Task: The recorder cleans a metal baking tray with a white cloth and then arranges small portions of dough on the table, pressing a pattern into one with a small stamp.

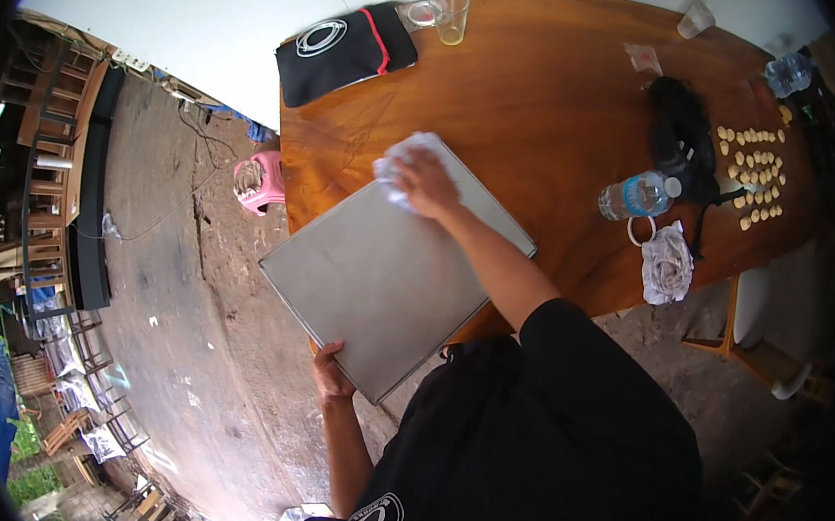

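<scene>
A flat square grey panel (391, 273) with a thin dark rim lies tilted over the near left edge of the wooden table, its lower corner jutting out past the tabletop. My left hand (329, 373) grips the panel's lower left edge, thumb on top and the other fingers hidden beneath. Near the panel's far corner, my right hand (425, 183) presses a crumpled white cloth (419, 145) against its surface. That hand is closed over the cloth, with part of it spreading out past the fingers.
The brown wooden table (544, 92) bears a black pouch (342, 57) with a coiled white cable, a glass mug (449, 17), a water bottle (635, 196), a bunched cloth (666, 264), a black bag (679, 135) and rows of small pale pieces (753, 167). A pink stool (262, 183) stands left.
</scene>
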`<state>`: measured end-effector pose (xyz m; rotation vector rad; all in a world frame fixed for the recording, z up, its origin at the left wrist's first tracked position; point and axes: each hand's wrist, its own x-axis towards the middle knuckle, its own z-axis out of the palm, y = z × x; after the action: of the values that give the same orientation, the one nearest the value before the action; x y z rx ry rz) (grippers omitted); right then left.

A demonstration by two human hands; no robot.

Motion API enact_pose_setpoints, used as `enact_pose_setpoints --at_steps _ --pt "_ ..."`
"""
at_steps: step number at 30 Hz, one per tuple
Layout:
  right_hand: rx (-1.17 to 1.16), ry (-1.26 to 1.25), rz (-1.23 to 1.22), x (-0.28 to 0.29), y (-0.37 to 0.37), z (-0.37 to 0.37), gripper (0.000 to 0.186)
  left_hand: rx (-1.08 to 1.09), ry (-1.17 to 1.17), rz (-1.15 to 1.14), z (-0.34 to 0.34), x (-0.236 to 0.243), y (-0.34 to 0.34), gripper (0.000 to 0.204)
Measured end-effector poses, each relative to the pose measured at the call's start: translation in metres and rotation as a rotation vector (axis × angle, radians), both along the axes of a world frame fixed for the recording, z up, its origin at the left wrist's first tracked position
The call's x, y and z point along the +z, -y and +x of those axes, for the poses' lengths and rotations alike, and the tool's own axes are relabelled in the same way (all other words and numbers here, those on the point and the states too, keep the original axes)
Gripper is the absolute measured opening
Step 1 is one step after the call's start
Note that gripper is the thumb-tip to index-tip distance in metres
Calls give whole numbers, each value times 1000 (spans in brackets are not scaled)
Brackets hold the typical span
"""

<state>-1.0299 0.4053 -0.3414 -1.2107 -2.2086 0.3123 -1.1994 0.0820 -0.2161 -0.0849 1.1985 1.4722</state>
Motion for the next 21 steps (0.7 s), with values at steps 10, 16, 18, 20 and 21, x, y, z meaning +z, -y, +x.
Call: enact_pose_setpoints --at_steps 10,16,18,20,21 --pt "600 -315 -142 139 208 4 51 -59 30 263 22 8 -14 54" --pt "132 -103 -241 52 124 90 38 -64 44 193 0 6 1 61" --pt "-420 27 -26 -12 103 134 40 -106 69 201 3 15 -6 63" --pt "-87 -271 -312 -6 132 110 40 -56 84 232 -6 12 -4 63" --pt "48 -296 -234 24 159 85 40 -2 107 263 -8 6 -3 64"
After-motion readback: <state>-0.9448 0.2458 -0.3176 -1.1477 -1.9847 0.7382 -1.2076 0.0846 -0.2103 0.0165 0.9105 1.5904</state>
